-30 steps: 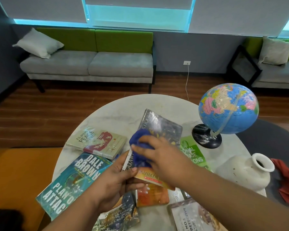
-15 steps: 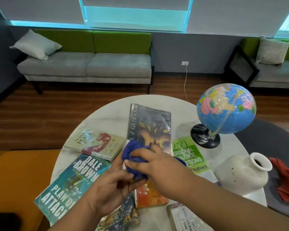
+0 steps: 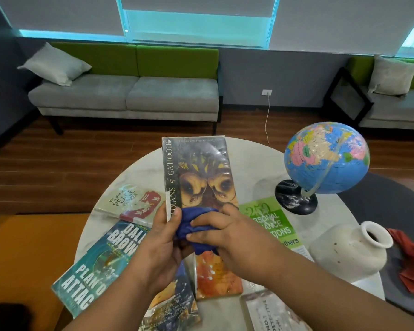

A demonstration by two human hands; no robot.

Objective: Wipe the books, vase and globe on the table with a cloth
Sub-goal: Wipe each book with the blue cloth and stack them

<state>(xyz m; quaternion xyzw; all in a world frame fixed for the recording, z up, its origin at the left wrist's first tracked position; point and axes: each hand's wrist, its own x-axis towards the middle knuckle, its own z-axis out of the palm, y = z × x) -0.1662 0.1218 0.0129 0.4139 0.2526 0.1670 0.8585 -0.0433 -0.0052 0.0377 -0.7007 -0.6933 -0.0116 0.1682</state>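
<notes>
My left hand [image 3: 160, 249] grips the left edge of a plastic-covered owl book [image 3: 201, 177], raised above the round white table [image 3: 253, 168]. My right hand [image 3: 227, 240] clutches a bunched blue cloth [image 3: 191, 230] and presses it on the book's cover near the middle. A blue globe [image 3: 325, 158] on a black base stands at the table's right. The white vase [image 3: 351, 249] lies on its side near the right edge. Several other books lie flat: a teal one [image 3: 93, 271], a pale one [image 3: 132, 201] and a green one [image 3: 273, 223].
Two more books [image 3: 175, 306] [image 3: 270, 311] lie at the table's near edge. A red cloth [image 3: 411, 261] sits on a dark seat to the right. A grey and green sofa [image 3: 127, 91] stands beyond the table on the wooden floor.
The owl book has been lifted and turned upright toward me. The cloth has slid down its cover from the upper part to the middle.
</notes>
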